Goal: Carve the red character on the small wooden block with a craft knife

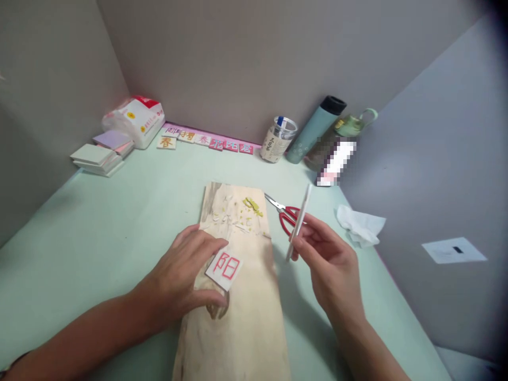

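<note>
A small white square tile [225, 269] with a red character lies on a long wooden board [254, 307]. My left hand [190, 270] rests on the board, its thumb and forefinger closed about opposite edges of this tile. To the right of the board, my right hand [329, 259] pinches a slim, white, straight stick-like thing [301, 214], tilted upward; its exact kind is unclear. Red-handled scissors [288, 211] lie just behind that hand, partly hidden by the stick-like thing. Yellow-green and pale shavings [253, 206] are scattered over the far part of the board.
Along the back stand several lettered tiles [202, 138], a jar [278, 140], a blue tumbler [317, 129] and a green bottle [349, 126]. Stacked blocks [95, 159] and a tissue pack [137, 121] sit back left. A crumpled tissue [361, 225] lies right.
</note>
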The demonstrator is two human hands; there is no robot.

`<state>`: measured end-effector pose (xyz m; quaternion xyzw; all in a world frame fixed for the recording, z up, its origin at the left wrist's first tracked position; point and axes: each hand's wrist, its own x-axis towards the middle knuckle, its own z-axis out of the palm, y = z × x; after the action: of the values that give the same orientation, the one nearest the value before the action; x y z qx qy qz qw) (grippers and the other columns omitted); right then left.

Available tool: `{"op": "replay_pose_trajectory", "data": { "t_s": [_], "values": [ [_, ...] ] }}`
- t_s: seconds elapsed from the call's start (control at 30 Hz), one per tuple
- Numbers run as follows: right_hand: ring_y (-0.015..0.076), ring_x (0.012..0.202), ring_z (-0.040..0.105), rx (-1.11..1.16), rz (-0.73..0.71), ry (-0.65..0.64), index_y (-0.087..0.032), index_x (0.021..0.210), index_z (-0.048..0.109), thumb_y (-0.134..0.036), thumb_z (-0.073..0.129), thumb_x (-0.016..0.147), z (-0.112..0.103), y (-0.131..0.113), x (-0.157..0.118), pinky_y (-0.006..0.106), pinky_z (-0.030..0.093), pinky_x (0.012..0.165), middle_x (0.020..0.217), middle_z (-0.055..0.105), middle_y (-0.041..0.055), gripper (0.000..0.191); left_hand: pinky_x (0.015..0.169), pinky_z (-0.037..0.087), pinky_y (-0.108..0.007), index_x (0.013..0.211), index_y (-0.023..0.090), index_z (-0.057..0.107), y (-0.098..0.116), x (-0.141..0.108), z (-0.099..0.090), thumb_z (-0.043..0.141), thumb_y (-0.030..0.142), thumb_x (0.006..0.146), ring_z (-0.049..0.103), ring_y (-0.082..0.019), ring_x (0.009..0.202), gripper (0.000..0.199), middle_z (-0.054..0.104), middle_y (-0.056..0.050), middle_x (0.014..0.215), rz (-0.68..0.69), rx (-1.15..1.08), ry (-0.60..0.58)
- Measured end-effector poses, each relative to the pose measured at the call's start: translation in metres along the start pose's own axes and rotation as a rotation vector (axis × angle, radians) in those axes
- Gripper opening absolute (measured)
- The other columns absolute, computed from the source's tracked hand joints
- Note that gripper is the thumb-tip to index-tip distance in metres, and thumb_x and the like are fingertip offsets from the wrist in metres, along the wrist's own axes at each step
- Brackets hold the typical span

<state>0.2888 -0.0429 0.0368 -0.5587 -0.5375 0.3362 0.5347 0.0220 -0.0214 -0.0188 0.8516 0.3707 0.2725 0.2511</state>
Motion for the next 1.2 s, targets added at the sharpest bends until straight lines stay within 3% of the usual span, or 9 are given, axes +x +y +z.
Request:
{"op": "replay_pose_trajectory", "data": {
  "t_s": [0.13, 0.23, 0.37, 0.5, 0.63, 0.77, 0.97, 1.2],
  "values": [
    [0.0141, 0.062, 0.062, 0.209, 0.169, -0.126, -0.022, 0.098, 0.074, -0.024, 0.076, 0.080, 0.003, 0.000, -0.001, 0.031, 0.057, 0.060, 0.081, 0.064, 0.0012, 0.017, 0.107, 0.039, -0.048, 0.129, 0.028, 0.054, -0.001, 0.001, -0.007, 0.074, 0.044, 0.082, 0.054, -0.031, 0.116, 0.054, 0.061, -0.008, 0.123, -0.017, 0.019, -0.012],
    [0.0128, 0.063, 0.064, 0.313, 0.202, -0.166, -0.021, 0.083, 0.072, -0.028, 0.076, 0.081, 0.009, 0.000, -0.004, 0.029, 0.057, 0.062, 0.083, 0.062, 0.0004, 0.009, 0.108, 0.038, -0.049, 0.122, 0.026, 0.057, 0.000, 0.001, -0.006, 0.071, 0.043, 0.085, 0.055, -0.030, 0.116, 0.043, 0.060, -0.008, 0.124, -0.002, 0.005, -0.003],
    [0.0135, 0.063, 0.065, 0.327, 0.225, -0.221, -0.021, 0.088, 0.069, -0.036, 0.066, 0.092, 0.017, 0.003, -0.012, 0.028, 0.057, 0.063, 0.078, 0.064, 0.0005, 0.016, 0.114, 0.031, -0.054, 0.114, 0.023, 0.054, 0.002, -0.001, 0.003, 0.073, 0.049, 0.083, 0.054, -0.032, 0.121, 0.044, 0.062, -0.010, 0.124, -0.039, 0.008, 0.077],
    [0.0155, 0.068, 0.067, 0.262, 0.161, -0.308, -0.022, 0.102, 0.071, -0.036, 0.056, 0.100, 0.022, 0.006, -0.021, 0.028, 0.056, 0.066, 0.075, 0.069, 0.0024, 0.020, 0.116, 0.029, -0.054, 0.119, 0.023, 0.052, 0.002, -0.003, 0.005, 0.073, 0.052, 0.082, 0.052, -0.032, 0.126, 0.052, 0.060, -0.011, 0.128, -0.030, 0.014, 0.062],
    [0.0164, 0.080, 0.067, 0.009, -0.031, -0.326, -0.024, 0.103, 0.070, -0.024, 0.055, 0.099, 0.023, 0.004, -0.028, 0.028, 0.055, 0.071, 0.088, 0.071, 0.0034, 0.015, 0.117, 0.028, -0.053, 0.126, 0.024, 0.053, -0.001, -0.002, 0.001, 0.070, 0.050, 0.086, 0.047, -0.032, 0.132, 0.051, 0.058, -0.010, 0.132, 0.017, 0.023, 0.030],
    [0.0163, 0.085, 0.067, -0.232, -0.383, -0.373, -0.023, 0.119, 0.066, -0.012, 0.046, 0.100, 0.026, 0.006, -0.032, 0.029, 0.054, 0.074, 0.095, 0.072, 0.0045, 0.029, 0.118, 0.026, -0.053, 0.122, 0.024, 0.055, -0.001, -0.002, 0.000, 0.070, 0.045, 0.087, 0.044, -0.031, 0.134, 0.043, 0.059, -0.009, 0.129, 0.044, 0.026, 0.026],
    [0.0230, 0.113, 0.061, -0.592, -0.817, -0.566, -0.012, 0.123, 0.064, -0.017, 0.041, 0.105, 0.032, 0.005, -0.029, 0.038, 0.049, 0.097, 0.108, 0.075, 0.0092, 0.029, 0.118, 0.026, -0.054, 0.119, 0.022, 0.054, 0.000, -0.003, 0.002, 0.073, 0.037, 0.086, 0.043, -0.031, 0.135, 0.041, 0.059, -0.010, 0.127, 0.065, 0.039, 0.048],
    [0.0254, 0.123, 0.056, -0.776, -0.884, -0.582, -0.011, 0.126, 0.063, -0.015, 0.039, 0.105, 0.033, 0.004, -0.031, 0.041, 0.040, 0.104, 0.116, 0.073, 0.0092, 0.032, 0.117, 0.026, -0.054, 0.120, 0.020, 0.052, -0.004, -0.002, 0.003, 0.070, 0.037, 0.089, 0.044, -0.031, 0.134, 0.041, 0.060, -0.011, 0.125, 0.071, 0.048, 0.078]
  ]
}}
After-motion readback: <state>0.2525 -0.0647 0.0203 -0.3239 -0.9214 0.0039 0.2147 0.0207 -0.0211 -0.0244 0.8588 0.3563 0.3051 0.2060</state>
